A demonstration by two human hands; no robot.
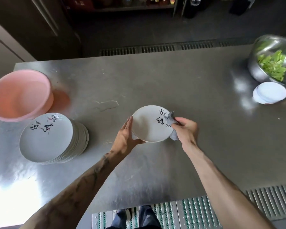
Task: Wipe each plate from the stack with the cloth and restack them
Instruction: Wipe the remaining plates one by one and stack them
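Left of frame: pink basin (18, 95) and stack of plates (46, 138) stand on the worktop (180, 76), the stack near the left arm. Centre: left hand (127, 136) grips one plate (149, 126) by its left rim, apparently steadying it for wiping. Right hand (186, 128), fingers bunched round the cloth (171, 119), presses it against the right rim.

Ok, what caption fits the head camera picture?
Left hand holds a painted plate while right hand wipes it with a grey cloth, beside the stack.
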